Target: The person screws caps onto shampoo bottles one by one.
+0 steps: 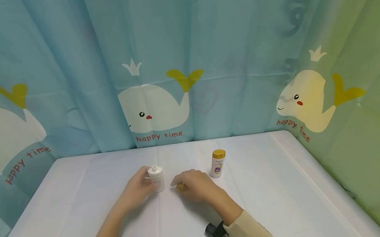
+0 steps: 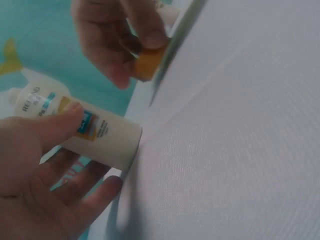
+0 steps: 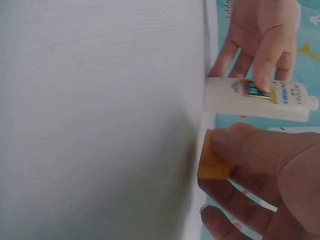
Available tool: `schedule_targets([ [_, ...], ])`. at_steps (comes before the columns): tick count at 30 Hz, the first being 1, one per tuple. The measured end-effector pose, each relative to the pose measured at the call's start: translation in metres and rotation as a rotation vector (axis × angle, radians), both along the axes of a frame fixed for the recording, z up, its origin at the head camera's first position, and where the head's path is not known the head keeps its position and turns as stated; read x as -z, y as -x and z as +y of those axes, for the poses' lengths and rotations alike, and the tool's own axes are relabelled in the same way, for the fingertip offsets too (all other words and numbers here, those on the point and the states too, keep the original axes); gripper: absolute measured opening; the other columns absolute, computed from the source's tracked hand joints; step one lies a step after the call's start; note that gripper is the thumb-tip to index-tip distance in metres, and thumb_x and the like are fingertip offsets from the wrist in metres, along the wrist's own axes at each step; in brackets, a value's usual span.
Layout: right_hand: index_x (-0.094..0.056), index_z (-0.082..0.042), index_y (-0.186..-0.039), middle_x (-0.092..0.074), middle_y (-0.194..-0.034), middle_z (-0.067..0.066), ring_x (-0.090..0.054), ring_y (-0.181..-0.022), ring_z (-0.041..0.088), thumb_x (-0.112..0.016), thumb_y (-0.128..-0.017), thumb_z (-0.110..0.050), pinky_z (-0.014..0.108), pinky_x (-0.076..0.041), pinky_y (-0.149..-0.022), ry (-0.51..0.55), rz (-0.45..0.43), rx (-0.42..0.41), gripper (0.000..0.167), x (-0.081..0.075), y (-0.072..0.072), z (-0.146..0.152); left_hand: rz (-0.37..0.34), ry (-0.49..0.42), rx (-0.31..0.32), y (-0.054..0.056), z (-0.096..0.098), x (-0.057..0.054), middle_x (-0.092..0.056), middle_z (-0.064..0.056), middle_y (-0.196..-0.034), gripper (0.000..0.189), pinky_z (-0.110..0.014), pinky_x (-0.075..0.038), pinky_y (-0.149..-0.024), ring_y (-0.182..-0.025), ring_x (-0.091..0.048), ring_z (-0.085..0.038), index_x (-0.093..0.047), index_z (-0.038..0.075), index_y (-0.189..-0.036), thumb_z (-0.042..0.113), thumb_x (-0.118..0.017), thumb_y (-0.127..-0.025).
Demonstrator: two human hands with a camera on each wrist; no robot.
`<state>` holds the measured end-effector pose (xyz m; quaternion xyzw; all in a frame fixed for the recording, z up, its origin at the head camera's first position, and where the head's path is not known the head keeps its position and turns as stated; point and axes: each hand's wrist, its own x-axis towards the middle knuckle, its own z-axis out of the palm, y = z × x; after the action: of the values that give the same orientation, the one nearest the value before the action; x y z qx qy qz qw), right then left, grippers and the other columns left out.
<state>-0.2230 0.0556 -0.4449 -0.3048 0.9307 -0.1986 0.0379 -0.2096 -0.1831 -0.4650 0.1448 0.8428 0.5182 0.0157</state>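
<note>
My left hand [image 1: 137, 190] grips a white bottle [image 1: 158, 177] that stands upright on the table, thumb across its printed label. The bottle has no cap on, and its narrow white neck shows at the top. To its right, my right hand [image 1: 197, 185] pinches a gold-orange cap [image 3: 214, 162] between thumb and fingers, low over the tabletop. In the left wrist view the same cap [image 2: 150, 62] sits close to the table surface, apart from the bottle.
A second white bottle [image 1: 217, 165] with a gold cap stands upright just beyond my right hand. The white-covered table [image 1: 272, 195] backs onto a blue curtain [image 1: 237, 101] printed with whales.
</note>
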Motion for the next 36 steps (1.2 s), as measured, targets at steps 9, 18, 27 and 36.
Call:
schedule_targets([
  [9, -0.074, -0.014, -0.112, -0.073, -0.107, -0.006, -0.067, -0.089, 0.008, -0.075, -0.089, -0.014, 0.028, -0.056, -0.076, 0.292, 0.039, -0.036, 0.023, -0.036, -0.006, 0.02, -0.03, 0.026, -0.014, -0.004, 0.012, -0.011, -0.06, -0.015, -0.128, 0.033, -0.047, -0.054, -0.092, -0.117, -0.062, -0.035, -0.055, 0.013, -0.126, 0.014, -0.067, -0.095],
  [18, -0.07, -0.011, -0.112, -0.073, -0.106, -0.002, -0.069, -0.091, 0.011, -0.077, -0.085, -0.004, 0.029, -0.058, -0.074, 0.653, 0.148, -0.032, 0.028, -0.062, -0.015, 0.028, -0.042, 0.072, 0.012, -0.013, 0.027, -0.026, -0.061, -0.005, -0.129, 0.035, -0.049, -0.055, -0.088, -0.119, -0.059, -0.032, -0.055, 0.021, -0.128, 0.024, -0.068, -0.095],
  [27, -0.073, -0.01, -0.1, -0.071, -0.11, -0.001, -0.068, -0.095, 0.011, -0.077, -0.084, -0.002, 0.026, -0.058, -0.074, 0.715, 0.168, -0.099, 0.019, -0.062, -0.019, 0.023, -0.041, 0.088, 0.053, -0.022, 0.037, -0.035, -0.062, -0.003, -0.127, 0.032, -0.047, -0.056, -0.085, -0.118, -0.059, -0.03, -0.055, 0.022, -0.126, 0.024, -0.067, -0.096],
  [36, -0.074, -0.01, -0.104, -0.071, -0.11, -0.002, -0.068, -0.091, 0.01, -0.078, -0.086, -0.008, 0.026, -0.058, -0.073, 0.66, 0.141, -0.098, 0.019, -0.061, -0.019, 0.023, -0.005, 0.079, 0.078, -0.024, 0.04, -0.037, -0.063, -0.004, -0.125, 0.032, -0.049, -0.054, -0.093, -0.116, -0.06, -0.029, -0.055, 0.02, -0.126, 0.022, -0.067, -0.097],
])
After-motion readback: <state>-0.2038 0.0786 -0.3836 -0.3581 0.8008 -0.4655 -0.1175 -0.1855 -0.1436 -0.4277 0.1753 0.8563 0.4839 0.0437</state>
